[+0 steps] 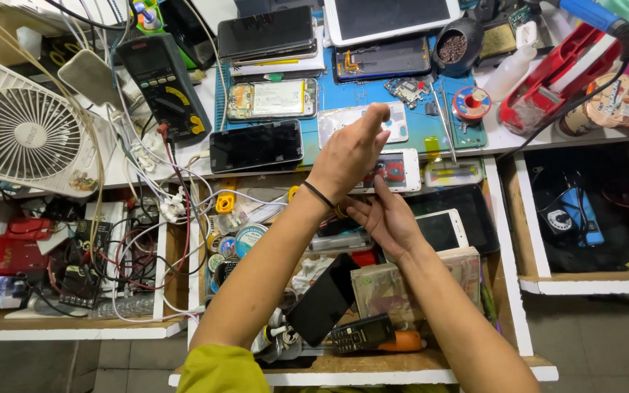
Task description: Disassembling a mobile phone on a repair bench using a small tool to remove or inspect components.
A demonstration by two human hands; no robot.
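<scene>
Bare forearms, a thin black band at the left hand's wrist, and a yellow-green sleeve above.

fan far left on the bench, multimeter just right of it, open drawer below

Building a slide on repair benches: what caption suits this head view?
Left hand raised over a white phone, right hand open beneath it, above a drawer of phones.

Dark phone screen beside white tablet.
</scene>
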